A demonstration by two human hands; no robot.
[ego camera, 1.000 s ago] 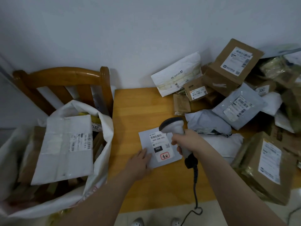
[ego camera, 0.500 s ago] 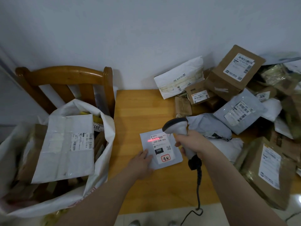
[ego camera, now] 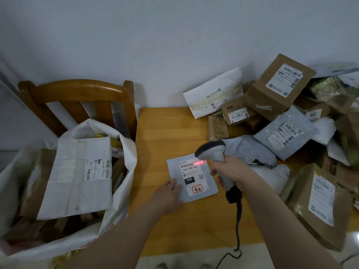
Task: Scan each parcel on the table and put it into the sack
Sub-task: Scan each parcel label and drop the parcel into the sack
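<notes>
— Which parcel is up?

— The small flat grey plastic mailer (ego camera: 175, 168), lying label-up on the yellow wooden table (ego camera: 161, 133). The left hand (ego camera: 167, 195) has its fingers straight and pressed on the mailer's near-left corner, pinning it rather than gripping it.

— And the scanner?

— The right hand (ego camera: 231, 169) is wrapped round the handle of the grey corded barcode scanner (ego camera: 211, 152), whose head hangs just above the mailer's far-right corner. The red scan line (ego camera: 200, 163) falls at the right end of the printed barcode (ego camera: 187, 165) (part of it seems to spill past the label).

— So not a clean read?

— Probably not yet. I'd swing the head a touch left so the line crosses every bar, hold it level with them, and press the plastic flat against glare.

— Then?

— The white woven sack (ego camera: 126, 150), already well filled, gapes to the mailer's left. The heap of boxes and bags (ego camera: 279, 88) sits to the mailer's right.
</notes>
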